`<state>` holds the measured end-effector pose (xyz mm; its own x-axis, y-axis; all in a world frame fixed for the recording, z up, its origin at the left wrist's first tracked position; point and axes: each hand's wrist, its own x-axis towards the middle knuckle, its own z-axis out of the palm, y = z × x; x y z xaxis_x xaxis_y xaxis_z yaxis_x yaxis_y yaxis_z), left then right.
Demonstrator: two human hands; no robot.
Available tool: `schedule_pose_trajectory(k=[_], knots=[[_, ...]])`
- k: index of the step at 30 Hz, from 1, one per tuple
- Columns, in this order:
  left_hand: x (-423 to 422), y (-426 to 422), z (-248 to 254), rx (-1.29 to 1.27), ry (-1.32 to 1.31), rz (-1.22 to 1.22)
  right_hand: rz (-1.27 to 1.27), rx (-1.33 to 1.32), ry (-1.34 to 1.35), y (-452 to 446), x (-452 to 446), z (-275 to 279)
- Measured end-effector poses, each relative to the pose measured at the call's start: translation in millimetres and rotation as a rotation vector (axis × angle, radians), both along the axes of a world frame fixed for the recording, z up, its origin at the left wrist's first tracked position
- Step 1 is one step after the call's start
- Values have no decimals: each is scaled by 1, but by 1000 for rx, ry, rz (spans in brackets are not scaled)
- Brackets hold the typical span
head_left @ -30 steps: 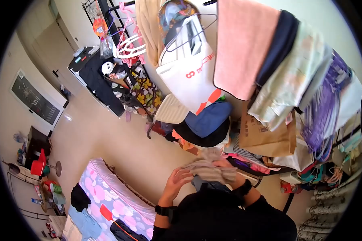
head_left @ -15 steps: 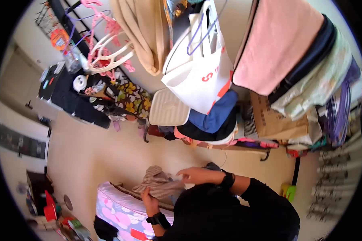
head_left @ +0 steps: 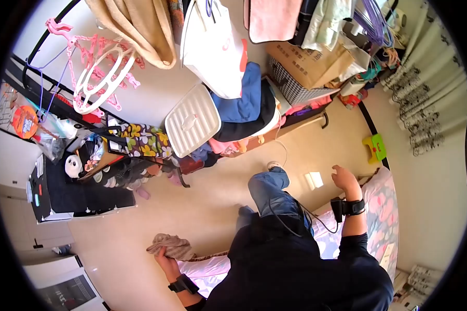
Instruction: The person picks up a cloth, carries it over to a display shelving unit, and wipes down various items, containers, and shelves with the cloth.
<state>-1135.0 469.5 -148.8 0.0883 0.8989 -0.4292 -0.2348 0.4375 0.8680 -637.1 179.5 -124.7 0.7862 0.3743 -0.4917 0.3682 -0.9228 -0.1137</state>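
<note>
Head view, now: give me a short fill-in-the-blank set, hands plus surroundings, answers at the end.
1. The left hand holds the brown cloth; the right hand is ____.
2. Both wrist straps are ____ in colour.
3. The hanging towel just right of the white bag is ____ with a dark edge.
4. The patterned curtain hangs on the picture's ____ side.

Missing words: empty; black; pink; right.

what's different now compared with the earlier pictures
The right hand has come off the beige cloth and swung out to the person's right. The left hand now holds the cloth alone, out to the left. The camera view has turned. The white bag and pink towel still hang.
</note>
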Motion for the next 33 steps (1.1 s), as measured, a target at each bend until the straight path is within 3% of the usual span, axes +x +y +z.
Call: schedule_pose_trajectory(k=[5,8,14,21,24,33], knots=[[8,1,-20,-12,22,50,-2,22,17,15,-42,-12],[2,0,-38,-68,-44,3,36,112,206,27,-55,-5],[13,16,-50,-255,-140,-14,-54,138,25,13,-54,15],[68,42,-58,-194,-117,-158,-151,112,97,-27,-47,-4],[100,40,-56,-209,-126,-203,-94,144,95,-42,-28,-26],[208,13,-70,-245,-162,-13,-76,169,186,-23,122,-40]])
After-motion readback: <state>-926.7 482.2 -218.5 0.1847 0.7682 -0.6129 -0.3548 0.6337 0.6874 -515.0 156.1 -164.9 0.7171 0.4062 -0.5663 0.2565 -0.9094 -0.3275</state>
